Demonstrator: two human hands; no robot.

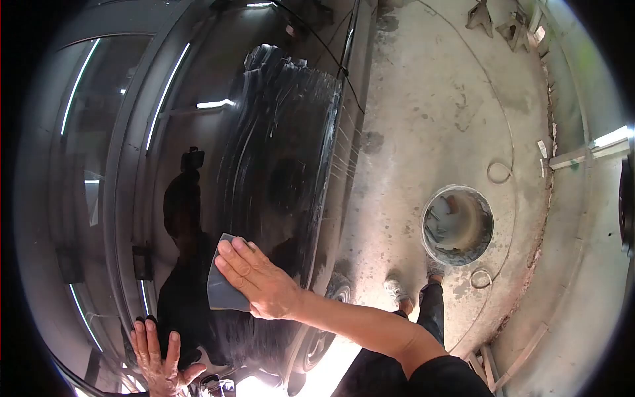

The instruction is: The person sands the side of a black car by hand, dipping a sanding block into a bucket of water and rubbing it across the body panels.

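Note:
Against the dark, glossy car panel (271,172), my right hand (261,281) presses a grey sanding sheet (223,291) flat, its fingers together over the sheet's right part. Whitish, wet-looking streaks (284,73) cover the panel above that hand and run along its lower edge. My left hand (162,360) rests at the lower left with its fingers spread on the car's dark surface, holding nothing. A dark reflection of a person shows in the panel between the two hands.
On the concrete floor (410,132) to the right stands a round bucket (456,225) with cloudy water and some pieces in it. A thin hose or cord (499,173) curls past it. A car wheel (317,344) is below my right forearm. Metal stands (479,18) are at the top right.

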